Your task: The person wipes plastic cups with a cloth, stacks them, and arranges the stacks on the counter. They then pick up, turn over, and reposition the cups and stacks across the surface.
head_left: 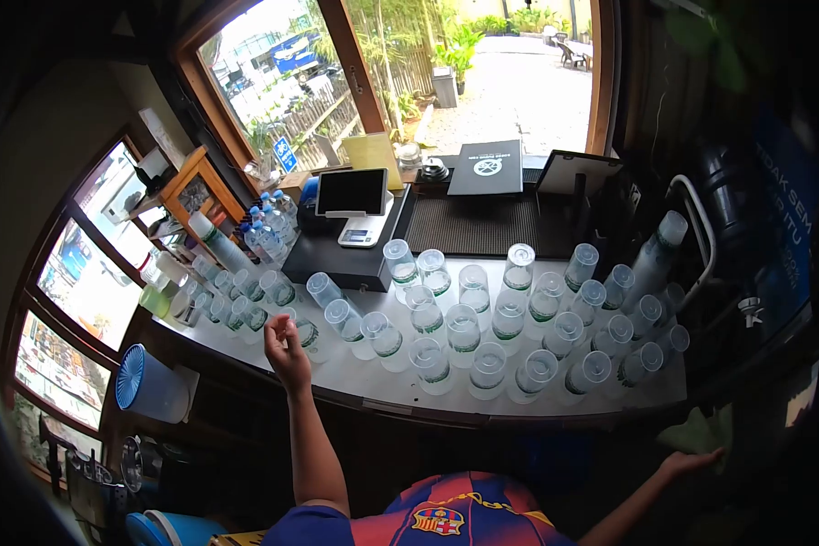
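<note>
My left hand (288, 353) is raised at the counter's front edge, beside an upside-down clear plastic cup (306, 335). Its fingers are loosely bent and slightly apart, with nothing visible in them. Out to the right, below the counter's end, my right hand (692, 464) holds a green cloth (699, 431) that hangs loose over the fingers. Between the hands, several more clear plastic cups (462, 329) with green printing stand upside down in uneven rows on the pale counter (391, 387).
Behind the cups are a cash drawer (337, 266) with a tablet (352, 191), a dark ribbed mat (455, 226) and a black menu folder (486, 167). Water bottles (266, 238) and stacked cups (218, 244) stand left. A tall cup stack (660, 246) and metal rail (701, 227) are right.
</note>
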The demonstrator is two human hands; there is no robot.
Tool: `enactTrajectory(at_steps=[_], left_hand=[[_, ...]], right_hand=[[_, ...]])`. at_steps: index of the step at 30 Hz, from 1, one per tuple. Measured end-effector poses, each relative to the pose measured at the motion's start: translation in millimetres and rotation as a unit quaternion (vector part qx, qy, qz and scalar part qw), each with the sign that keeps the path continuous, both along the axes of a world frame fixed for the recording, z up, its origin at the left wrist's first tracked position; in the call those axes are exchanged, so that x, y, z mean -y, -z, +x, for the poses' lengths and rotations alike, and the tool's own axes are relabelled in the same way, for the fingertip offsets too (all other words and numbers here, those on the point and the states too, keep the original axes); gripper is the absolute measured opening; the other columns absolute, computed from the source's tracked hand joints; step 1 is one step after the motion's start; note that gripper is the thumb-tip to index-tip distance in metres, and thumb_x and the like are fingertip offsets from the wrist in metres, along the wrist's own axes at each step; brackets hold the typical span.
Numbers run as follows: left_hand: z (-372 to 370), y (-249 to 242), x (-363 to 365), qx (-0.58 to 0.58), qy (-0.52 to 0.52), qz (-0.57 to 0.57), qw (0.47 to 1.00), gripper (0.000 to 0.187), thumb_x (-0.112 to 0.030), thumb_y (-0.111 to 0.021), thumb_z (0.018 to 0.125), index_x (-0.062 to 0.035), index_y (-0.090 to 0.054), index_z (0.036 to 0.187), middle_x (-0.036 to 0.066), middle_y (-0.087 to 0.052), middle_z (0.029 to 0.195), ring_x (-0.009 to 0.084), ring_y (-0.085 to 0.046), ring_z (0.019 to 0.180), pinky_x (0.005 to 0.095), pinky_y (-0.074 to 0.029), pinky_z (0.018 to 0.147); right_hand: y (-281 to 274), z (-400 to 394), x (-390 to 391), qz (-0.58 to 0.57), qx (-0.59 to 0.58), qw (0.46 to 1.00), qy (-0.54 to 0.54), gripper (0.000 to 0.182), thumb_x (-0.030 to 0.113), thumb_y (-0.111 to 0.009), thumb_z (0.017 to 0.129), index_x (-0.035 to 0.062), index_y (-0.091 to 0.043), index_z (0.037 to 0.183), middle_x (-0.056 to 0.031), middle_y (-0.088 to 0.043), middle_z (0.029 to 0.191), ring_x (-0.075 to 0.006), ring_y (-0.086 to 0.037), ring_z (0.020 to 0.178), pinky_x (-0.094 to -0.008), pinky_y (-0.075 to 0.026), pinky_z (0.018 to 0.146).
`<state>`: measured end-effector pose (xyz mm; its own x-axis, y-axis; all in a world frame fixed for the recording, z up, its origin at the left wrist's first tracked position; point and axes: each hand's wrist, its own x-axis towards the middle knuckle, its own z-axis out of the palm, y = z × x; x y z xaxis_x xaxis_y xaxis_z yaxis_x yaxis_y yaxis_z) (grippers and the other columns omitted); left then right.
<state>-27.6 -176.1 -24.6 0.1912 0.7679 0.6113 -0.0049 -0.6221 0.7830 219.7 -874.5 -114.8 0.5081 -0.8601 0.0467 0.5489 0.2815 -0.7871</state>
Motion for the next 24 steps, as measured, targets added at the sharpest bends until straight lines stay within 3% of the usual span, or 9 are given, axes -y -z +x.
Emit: enactTrajectory(at_steps=[2, 6, 7, 11, 14, 18, 19, 21, 24], left_hand=[[-1.7, -11.7, -32.8, -0.049, -0.006, 0.005, 0.999, 0.017, -0.012, -0.059, 0.100, 0.0006, -0.062, 0.111, 0.008, -0.064, 0.103, 0.0186, -0.063, 0.094, 0.0337, -0.051, 0.087], [1.5, -16.0, -130.5, -0.194, -0.045, 0.056, 0.978, 0.040, -0.018, -0.066, 0.095, -0.0053, -0.053, 0.130, 0.017, -0.055, 0.127, 0.0313, -0.057, 0.115, 0.0422, -0.047, 0.102], [3.6, -4.5, -163.4, -0.241, -0.070, 0.071, 0.965, 0.055, -0.021, -0.072, 0.091, -0.0085, -0.046, 0.139, 0.022, -0.047, 0.139, 0.0390, -0.050, 0.126, 0.0476, -0.043, 0.107], [16.4, 5.8, -232.7, -0.460, -0.056, -0.015, 0.886, 0.069, -0.018, -0.078, 0.087, -0.0097, -0.044, 0.146, 0.025, -0.047, 0.143, 0.0432, -0.046, 0.135, 0.0473, -0.040, 0.112], [21.7, 2.5, -250.4, -0.480, 0.008, -0.022, 0.877, 0.070, -0.016, -0.078, 0.086, -0.0098, -0.043, 0.147, 0.023, -0.050, 0.141, 0.0419, -0.049, 0.134, 0.0460, -0.042, 0.111], [7.6, -71.9, -213.2, -0.316, -0.044, 0.054, 0.946, 0.076, -0.009, -0.074, 0.087, -0.0108, -0.035, 0.152, 0.023, -0.050, 0.144, 0.0399, -0.050, 0.135, 0.0486, -0.041, 0.113], [-2.2, -80.9, -214.4, -0.255, -0.051, 0.138, 0.956, 0.077, -0.011, -0.074, 0.088, -0.0097, -0.033, 0.153, 0.024, -0.049, 0.145, 0.0402, -0.048, 0.136, 0.0504, -0.039, 0.114], [-19.3, -128.8, -178.4, -0.187, -0.068, 0.175, 0.964, 0.078, -0.019, -0.075, 0.089, -0.0067, -0.033, 0.152, 0.026, -0.047, 0.146, 0.0398, -0.047, 0.138, 0.0504, -0.035, 0.117], [-36.5, -148.9, -137.9, -0.015, -0.051, 0.270, 0.961, 0.077, -0.030, -0.078, 0.089, -0.0015, -0.037, 0.148, 0.024, -0.048, 0.144, 0.0388, -0.047, 0.138, 0.0529, -0.034, 0.118]], right_hand=[[-33.5, -22.0, -37.4, 0.006, 0.003, 1.000, 0.002, 0.076, 0.055, -0.051, 0.102, -0.0003, -0.035, 0.153, -0.0208, -0.042, 0.154, -0.0352, -0.045, 0.141, -0.0463, -0.034, 0.121], [-75.9, -48.5, -110.4, 0.002, 0.021, 1.000, 0.001, 0.074, 0.053, -0.048, 0.104, 0.0015, -0.032, 0.154, -0.0205, -0.039, 0.156, -0.0357, -0.042, 0.143, -0.0470, -0.033, 0.122], [-75.9, -53.6, -118.0, 0.003, 0.033, 0.999, -0.011, 0.073, 0.053, -0.047, 0.104, 0.0018, -0.032, 0.154, -0.0202, -0.039, 0.156, -0.0356, -0.042, 0.143, -0.0471, -0.033, 0.122], [-76.3, -73.5, -152.6, -0.010, 0.061, 0.997, -0.044, 0.074, 0.055, -0.044, 0.105, 0.0022, -0.031, 0.155, -0.0189, -0.038, 0.158, -0.0352, -0.041, 0.144, -0.0475, -0.033, 0.122], [-70.1, -88.7, -164.8, -0.056, 0.074, 0.992, -0.089, 0.077, 0.060, -0.036, 0.105, 0.0024, -0.031, 0.156, -0.0170, -0.037, 0.159, -0.0343, -0.041, 0.145, -0.0482, -0.034, 0.121], [-128.1, -112.8, -218.9, -0.054, 0.093, 0.987, -0.118, 0.079, 0.062, -0.030, 0.105, 0.0029, -0.028, 0.158, -0.0164, -0.036, 0.160, -0.0337, -0.040, 0.146, -0.0493, -0.037, 0.119], [-142.0, -115.4, -227.0, -0.053, 0.105, 0.986, -0.116, 0.080, 0.062, -0.030, 0.105, 0.0030, -0.027, 0.158, -0.0166, -0.035, 0.160, -0.0337, -0.040, 0.145, -0.0493, -0.038, 0.119], [-178.5, -118.0, -251.8, -0.095, 0.117, 0.984, -0.096, 0.083, 0.065, -0.026, 0.104, 0.0036, -0.023, 0.160, -0.0177, -0.034, 0.161, -0.0363, -0.046, 0.141, -0.0498, -0.041, 0.116], [-211.0, -116.7, -296.7, -0.101, 0.210, 0.964, -0.126, 0.087, 0.068, -0.025, 0.102, 0.0026, -0.023, 0.160, -0.0183, -0.036, 0.160, -0.0393, -0.050, 0.137, -0.0516, -0.041, 0.116]])
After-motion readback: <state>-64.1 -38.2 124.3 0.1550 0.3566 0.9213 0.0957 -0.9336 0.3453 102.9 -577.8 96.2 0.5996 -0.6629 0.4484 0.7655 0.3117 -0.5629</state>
